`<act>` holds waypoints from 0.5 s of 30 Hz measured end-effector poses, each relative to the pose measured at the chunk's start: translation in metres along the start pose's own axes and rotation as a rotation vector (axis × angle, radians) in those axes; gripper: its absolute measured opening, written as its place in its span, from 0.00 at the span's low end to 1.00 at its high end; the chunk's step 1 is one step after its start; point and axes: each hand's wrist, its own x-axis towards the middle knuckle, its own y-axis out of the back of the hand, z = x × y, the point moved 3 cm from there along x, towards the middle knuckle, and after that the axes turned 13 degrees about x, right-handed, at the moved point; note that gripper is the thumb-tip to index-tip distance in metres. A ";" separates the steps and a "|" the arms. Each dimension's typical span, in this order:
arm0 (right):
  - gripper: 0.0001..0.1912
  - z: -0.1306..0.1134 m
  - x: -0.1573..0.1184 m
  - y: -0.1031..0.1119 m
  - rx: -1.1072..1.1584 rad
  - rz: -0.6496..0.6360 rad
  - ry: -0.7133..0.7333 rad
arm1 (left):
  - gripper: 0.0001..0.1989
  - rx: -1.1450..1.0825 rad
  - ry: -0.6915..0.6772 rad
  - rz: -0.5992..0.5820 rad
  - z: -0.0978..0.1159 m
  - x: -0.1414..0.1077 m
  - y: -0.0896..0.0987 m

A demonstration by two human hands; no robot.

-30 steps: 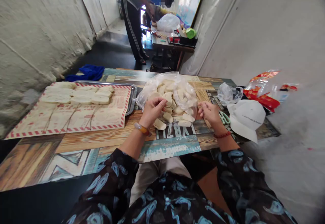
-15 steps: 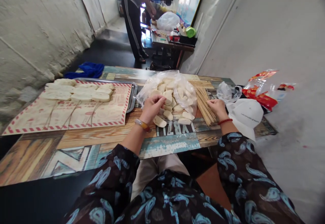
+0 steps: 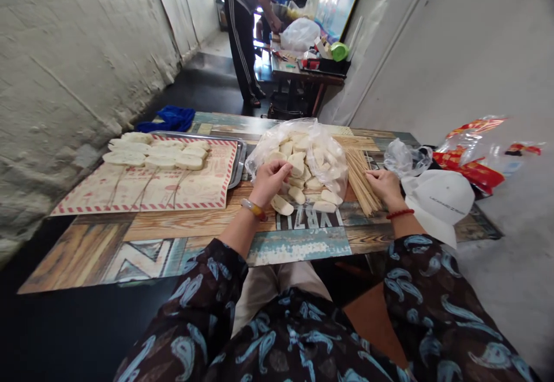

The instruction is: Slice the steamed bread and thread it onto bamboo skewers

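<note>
My left hand (image 3: 269, 184) is pinched at the front of a clear plastic bag (image 3: 259, 151), with a pale, flat oval slice (image 3: 296, 164) at its fingertips. More such slices fill the bag and spill onto the table in front of it. To the right, my right hand (image 3: 383, 187) has thumb and finger closed at the edge of a bundle of bamboo skewers (image 3: 361, 183), apparently on one skewer. On the left, several rows of skewered slices (image 3: 160, 154) lie on printed paper (image 3: 208, 188), their thin sticks pointing toward me.
Under the paper is a metal tray (image 3: 240, 165); a blue cloth (image 3: 171, 119) lies behind it. At the right sit a crumpled clear bag (image 3: 404, 157), a white cap (image 3: 441, 197) and red packaging (image 3: 470, 168). Beyond, a person (image 3: 244, 30) bends over another table (image 3: 285, 70).
The view has swung slightly left, so everything appears shifted to the right. Both hands keep nearly the same places beside the slices and the skewers.
</note>
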 end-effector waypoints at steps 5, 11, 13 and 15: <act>0.20 0.002 -0.001 -0.002 -0.023 0.001 -0.015 | 0.14 0.032 0.018 0.053 0.000 0.001 0.003; 0.18 0.004 -0.003 0.001 -0.023 -0.028 -0.050 | 0.13 0.122 -0.013 0.095 -0.002 0.002 0.004; 0.17 0.005 -0.003 0.003 -0.026 -0.042 -0.059 | 0.12 0.175 -0.028 0.116 -0.003 0.002 0.004; 0.17 0.005 -0.002 0.005 -0.039 -0.056 -0.062 | 0.12 0.218 -0.039 0.125 -0.004 0.002 0.004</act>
